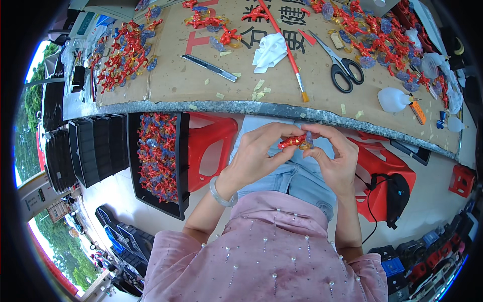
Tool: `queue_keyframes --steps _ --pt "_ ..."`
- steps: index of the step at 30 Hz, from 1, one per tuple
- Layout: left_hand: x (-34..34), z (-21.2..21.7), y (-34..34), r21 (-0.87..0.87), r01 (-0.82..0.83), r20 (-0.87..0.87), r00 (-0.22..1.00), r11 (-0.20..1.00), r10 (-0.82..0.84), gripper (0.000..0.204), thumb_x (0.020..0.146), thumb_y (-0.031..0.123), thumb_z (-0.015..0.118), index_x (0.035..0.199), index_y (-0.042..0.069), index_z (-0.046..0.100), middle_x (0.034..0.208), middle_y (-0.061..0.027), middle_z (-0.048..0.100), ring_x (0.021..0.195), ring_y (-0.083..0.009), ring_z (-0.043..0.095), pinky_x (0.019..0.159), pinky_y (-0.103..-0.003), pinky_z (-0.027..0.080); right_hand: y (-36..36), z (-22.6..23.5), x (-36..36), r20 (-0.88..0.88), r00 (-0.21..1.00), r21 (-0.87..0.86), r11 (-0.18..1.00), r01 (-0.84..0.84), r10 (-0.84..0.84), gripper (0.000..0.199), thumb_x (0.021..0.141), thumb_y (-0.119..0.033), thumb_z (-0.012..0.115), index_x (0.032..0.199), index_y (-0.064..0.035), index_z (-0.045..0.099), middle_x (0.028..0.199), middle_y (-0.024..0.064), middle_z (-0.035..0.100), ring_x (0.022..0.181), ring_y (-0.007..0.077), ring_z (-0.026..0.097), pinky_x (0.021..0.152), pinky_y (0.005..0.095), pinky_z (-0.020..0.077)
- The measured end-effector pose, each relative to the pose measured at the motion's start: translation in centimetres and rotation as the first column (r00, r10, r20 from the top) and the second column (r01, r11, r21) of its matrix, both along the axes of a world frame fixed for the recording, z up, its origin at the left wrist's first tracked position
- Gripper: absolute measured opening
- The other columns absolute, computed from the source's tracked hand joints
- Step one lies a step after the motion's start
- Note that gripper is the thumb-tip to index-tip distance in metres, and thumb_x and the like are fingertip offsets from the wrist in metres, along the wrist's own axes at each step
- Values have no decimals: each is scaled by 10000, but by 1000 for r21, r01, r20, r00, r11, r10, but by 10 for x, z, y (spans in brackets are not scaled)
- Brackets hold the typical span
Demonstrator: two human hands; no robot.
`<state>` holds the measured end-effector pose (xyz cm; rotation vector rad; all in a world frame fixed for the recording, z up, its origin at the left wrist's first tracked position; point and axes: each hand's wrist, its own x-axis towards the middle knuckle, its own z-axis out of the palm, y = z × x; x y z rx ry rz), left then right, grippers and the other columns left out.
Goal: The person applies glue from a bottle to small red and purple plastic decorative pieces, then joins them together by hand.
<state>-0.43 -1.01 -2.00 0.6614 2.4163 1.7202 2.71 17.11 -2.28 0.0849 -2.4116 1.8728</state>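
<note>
Over my lap, just below the table's front edge, both hands hold one small red figurine (293, 142) with yellow and clear bluish parts. The fingers of my left hand (256, 153) pinch its red end. At its other end, my right hand (333, 157) grips the bluish part between thumb and fingers. On the table above lie a utility knife (209, 67), a crumpled white tissue (270, 52), a red paintbrush (285, 43) and black-handled scissors (343, 72). My fingers cover part of the figurine, so its exact shape is hard to tell.
Heaps of similar red and bluish figurines (123, 59) lie at both ends of the cardboard-covered table (171, 85). A white squeeze bottle (394, 99) stands at the right. To my left is a black crate (184, 166) full of figurines; red stools (206, 136) stand either side.
</note>
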Motion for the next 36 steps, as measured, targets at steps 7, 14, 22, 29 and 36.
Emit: queue_keyframes --steps 7,14,22,29,36 --pt "-3 -2 -2 -52 -71 -132 989 996 63 291 675 -34 707 958 19 664 906 -104 683 783 -241 649 699 -314 512 33 -4 1 -201 769 -68 792 607 -607 450 788 4 709 1203 28 537 1161 119 590 1033 177 558 889 298 446" --pt "-4 -2 0 -65 -165 -255 956 984 143 305 631 -40 730 923 32 679 871 -70 695 792 -182 633 786 -284 449 86 -20 -50 -300 634 99 637 764 -713 500 828 -27 697 1267 50 470 1283 152 519 1148 182 508 965 311 411" --pt "-6 -2 1 -149 -199 -299 943 969 148 305 630 -25 743 918 50 678 866 -47 686 799 -171 630 790 -284 421 85 -7 -48 -185 811 -89 832 548 -554 411 867 -36 646 1238 64 501 1103 137 615 1008 195 599 890 319 471" --pt "-11 2 3 -190 -207 -355 926 960 129 321 646 11 747 951 71 668 901 -43 658 854 -178 610 782 -308 348 39 12 11 110 989 -476 869 136 -95 577 775 -210 773 1187 33 449 917 164 655 812 162 620 716 274 490" --pt "-12 7 3 -213 -328 -524 833 920 175 331 648 69 774 969 82 691 890 -20 662 910 -143 624 728 -313 269 20 13 36 297 950 -577 774 260 -98 521 675 -194 832 1022 37 520 884 130 648 755 136 633 661 250 500"
